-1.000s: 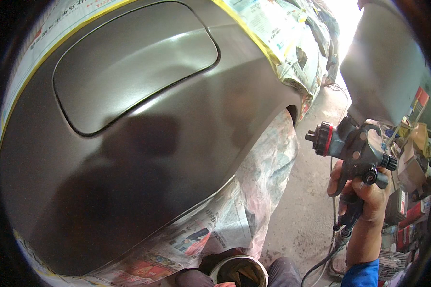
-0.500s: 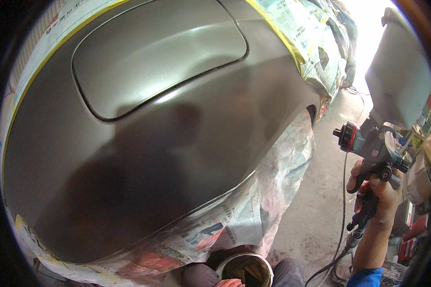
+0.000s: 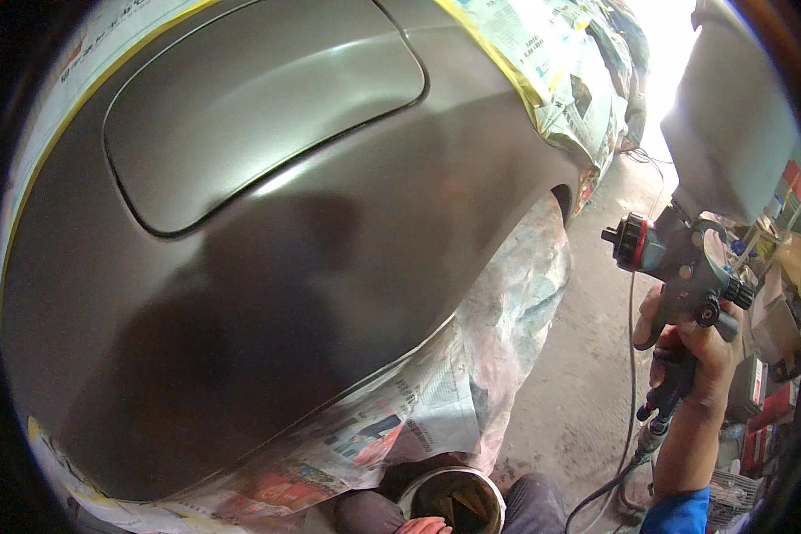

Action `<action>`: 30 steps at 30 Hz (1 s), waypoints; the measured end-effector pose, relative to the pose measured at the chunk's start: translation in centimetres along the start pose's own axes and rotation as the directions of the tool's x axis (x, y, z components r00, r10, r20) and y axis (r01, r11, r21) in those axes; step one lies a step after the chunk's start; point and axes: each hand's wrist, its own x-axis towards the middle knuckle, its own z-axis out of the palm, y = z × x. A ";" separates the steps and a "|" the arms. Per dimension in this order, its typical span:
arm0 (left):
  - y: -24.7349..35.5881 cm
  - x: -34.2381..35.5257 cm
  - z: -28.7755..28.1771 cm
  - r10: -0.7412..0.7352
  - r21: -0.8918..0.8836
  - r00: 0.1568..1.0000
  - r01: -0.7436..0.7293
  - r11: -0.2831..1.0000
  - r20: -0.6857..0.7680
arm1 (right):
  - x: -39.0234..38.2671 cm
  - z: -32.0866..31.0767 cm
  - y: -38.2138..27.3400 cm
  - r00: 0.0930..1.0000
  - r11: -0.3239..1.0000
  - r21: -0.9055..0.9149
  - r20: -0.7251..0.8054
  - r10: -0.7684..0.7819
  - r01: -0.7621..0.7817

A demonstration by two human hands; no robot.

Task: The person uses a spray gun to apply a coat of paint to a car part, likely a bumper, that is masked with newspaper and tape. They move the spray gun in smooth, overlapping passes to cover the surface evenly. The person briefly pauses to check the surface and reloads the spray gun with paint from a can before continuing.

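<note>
At the right, my right hand is wrapped round the grip of a black spray gun. Fingers lie at its trigger. A red ring circles the nozzle end, which points left toward the car panel. On top of the gun sits a large grey cup. The dull dark-grey car panel curves across the left and middle, apart from the gun. It has a rounded flap outlined by a dark gap. Reddish fingers, seemingly of my left hand, show by a bucket; the rest is cut off.
Newspaper masking and plastic sheeting hang below the panel, with yellow tape along the upper right. An air hose trails from the gun's grip toward the concrete floor. Boxes and clutter stand at far right.
The panel and masking have shifted slightly left in view. My right hand and the spray gun sit a little farther left and higher, with the grip unchanged.
</note>
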 end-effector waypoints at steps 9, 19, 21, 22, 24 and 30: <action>-0.3 -0.2 0.2 -0.019 0.002 1.000 0.019 1.000 0.020 | 0.1 -0.4 -0.1 0.998 0.997 0.078 0.059 0.017 -0.022; -0.2 -0.1 0.1 -0.008 0.013 0.999 0.007 1.000 0.033 | 0.1 -0.5 0.2 0.997 0.995 0.096 0.082 0.007 -0.015; -0.1 0.0 0.0 -0.002 0.019 1.000 0.001 1.000 0.030 | 0.1 -0.5 0.2 0.996 0.995 0.099 0.086 0.002 -0.010; -0.1 0.0 0.0 0.001 0.022 1.000 -0.002 1.000 0.028 | 0.1 -0.5 0.2 0.996 0.995 0.099 0.092 0.006 -0.015; 0.0 0.0 0.1 -0.007 0.014 1.000 0.007 1.000 0.023 | 0.1 -0.5 0.2 0.995 0.995 0.102 0.099 0.000 -0.010; -0.1 -0.1 0.1 -0.007 0.023 0.999 0.006 1.000 0.040 | 0.1 -0.4 0.1 0.997 0.997 0.068 0.080 0.021 -0.027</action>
